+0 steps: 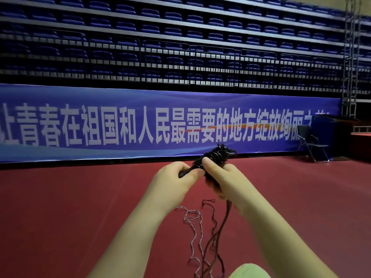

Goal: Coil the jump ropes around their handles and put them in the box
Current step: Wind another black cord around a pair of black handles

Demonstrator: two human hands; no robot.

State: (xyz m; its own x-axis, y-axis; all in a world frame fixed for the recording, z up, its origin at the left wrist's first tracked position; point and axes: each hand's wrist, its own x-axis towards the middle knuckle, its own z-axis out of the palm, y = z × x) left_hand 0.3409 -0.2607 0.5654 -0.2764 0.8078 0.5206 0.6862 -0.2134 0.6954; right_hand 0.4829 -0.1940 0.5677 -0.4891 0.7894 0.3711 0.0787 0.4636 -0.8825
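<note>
Your left hand point(176, 175) pinches the black handle tip; your right hand point(222, 177) grips the thick bundle of black coiled jump rope point(217, 155). Below your fingers, loose thin cords point(200, 233) trail on the red floor point(80, 197) — coiling unfinished, no box visible.

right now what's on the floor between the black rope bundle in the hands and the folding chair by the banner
In the head view, only bare red floor lies between the black coiled rope bundle and the dark folding chair.
</note>
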